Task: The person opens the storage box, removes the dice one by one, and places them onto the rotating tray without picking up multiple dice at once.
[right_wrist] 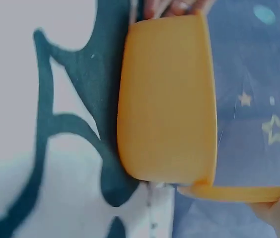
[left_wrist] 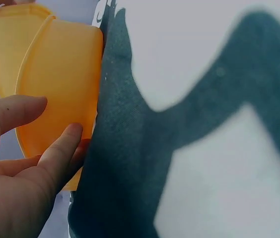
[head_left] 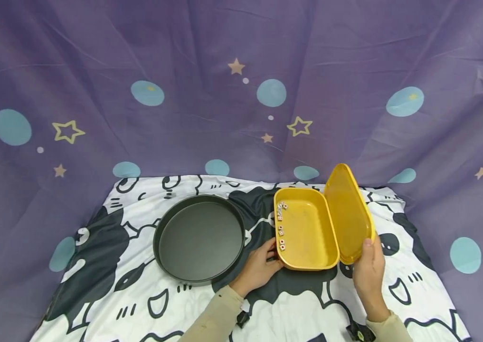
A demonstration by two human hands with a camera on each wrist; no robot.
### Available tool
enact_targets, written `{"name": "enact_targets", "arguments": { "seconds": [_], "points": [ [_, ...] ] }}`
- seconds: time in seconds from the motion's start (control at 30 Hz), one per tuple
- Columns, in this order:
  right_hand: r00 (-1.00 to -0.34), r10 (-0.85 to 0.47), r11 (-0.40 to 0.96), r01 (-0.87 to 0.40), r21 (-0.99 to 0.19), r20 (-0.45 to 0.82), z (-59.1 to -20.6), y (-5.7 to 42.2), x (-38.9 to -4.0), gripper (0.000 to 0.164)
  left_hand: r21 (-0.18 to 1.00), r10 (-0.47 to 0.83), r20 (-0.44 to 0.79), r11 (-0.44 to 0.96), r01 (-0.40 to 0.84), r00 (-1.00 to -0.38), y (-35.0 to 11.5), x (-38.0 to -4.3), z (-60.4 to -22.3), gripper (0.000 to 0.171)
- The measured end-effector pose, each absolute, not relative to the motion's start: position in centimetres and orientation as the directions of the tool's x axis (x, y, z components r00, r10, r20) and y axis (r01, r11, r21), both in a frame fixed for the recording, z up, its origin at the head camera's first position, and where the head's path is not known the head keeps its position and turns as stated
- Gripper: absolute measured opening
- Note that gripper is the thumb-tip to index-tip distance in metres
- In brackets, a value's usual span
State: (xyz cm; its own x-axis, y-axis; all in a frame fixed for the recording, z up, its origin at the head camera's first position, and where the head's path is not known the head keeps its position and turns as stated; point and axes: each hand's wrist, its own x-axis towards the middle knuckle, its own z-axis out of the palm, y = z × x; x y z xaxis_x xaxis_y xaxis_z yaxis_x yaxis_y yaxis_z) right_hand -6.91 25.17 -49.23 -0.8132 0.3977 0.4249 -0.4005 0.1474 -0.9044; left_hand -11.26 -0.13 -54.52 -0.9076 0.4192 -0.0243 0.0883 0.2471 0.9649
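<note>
A yellow plastic box (head_left: 307,228) sits on the cloth. Several small white cubes with dark and reddish marks (head_left: 280,231) lie along its left inner wall. My left hand (head_left: 260,267) holds the box at its front left corner, the thumb (left_wrist: 28,109) and another finger against the wall. My right hand (head_left: 369,275) grips the front end of the yellow lid (head_left: 348,213), thumb on its inner face. The lid stands steeply tilted along the box's right edge; whether a hinge joins them I cannot tell. In the right wrist view, the lid (right_wrist: 239,194) appears edge-on below the box wall (right_wrist: 170,99).
A round dark grey pan (head_left: 200,240) stands to the left of the box. Under everything lies a black and white cartoon-print cloth (head_left: 138,304). Behind hangs a purple curtain (head_left: 198,133) with stars and blue ovals.
</note>
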Motion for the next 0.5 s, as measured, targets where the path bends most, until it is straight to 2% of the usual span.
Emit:
{"name": "enact_targets", "arguments": {
  "seconds": [0.07,0.13,0.2,0.33,0.43,0.5],
  "points": [
    [-0.810,0.500,-0.133,-0.423,-0.896,0.308,-49.5,25.9,-7.1,0.043,0.964,0.415,-0.031,0.252,0.082,-0.909,-0.2,-11.2,-54.4,0.067],
    [-0.808,0.548,-0.377,-0.468,-0.799,0.214,-49.9,26.7,-7.2,0.045,0.963,0.414,-0.039,0.257,0.076,-0.909,-0.1,-11.2,-54.4,0.067],
    [-0.816,0.555,-0.499,-0.483,-0.720,0.162,-50.5,27.5,-7.1,0.047,0.962,0.414,-0.041,0.261,0.075,-0.909,-0.1,-11.2,-54.4,0.067],
    [-0.841,0.533,-0.593,-0.447,-0.670,0.090,-51.5,28.6,-6.5,0.049,0.963,0.412,-0.035,0.258,0.080,-0.911,-0.2,-11.2,-54.5,0.067],
    [-0.834,0.552,-0.572,-0.365,-0.734,-0.015,-52.0,29.2,-6.0,0.047,0.962,0.410,-0.031,0.260,0.084,-0.911,-0.2,-11.3,-54.6,0.067],
    [-0.805,0.584,-0.543,-0.291,-0.788,-0.105,-52.4,29.5,-5.6,0.044,0.961,0.410,-0.032,0.263,0.085,-0.912,-0.3,-11.3,-54.6,0.066]
  ]
}}
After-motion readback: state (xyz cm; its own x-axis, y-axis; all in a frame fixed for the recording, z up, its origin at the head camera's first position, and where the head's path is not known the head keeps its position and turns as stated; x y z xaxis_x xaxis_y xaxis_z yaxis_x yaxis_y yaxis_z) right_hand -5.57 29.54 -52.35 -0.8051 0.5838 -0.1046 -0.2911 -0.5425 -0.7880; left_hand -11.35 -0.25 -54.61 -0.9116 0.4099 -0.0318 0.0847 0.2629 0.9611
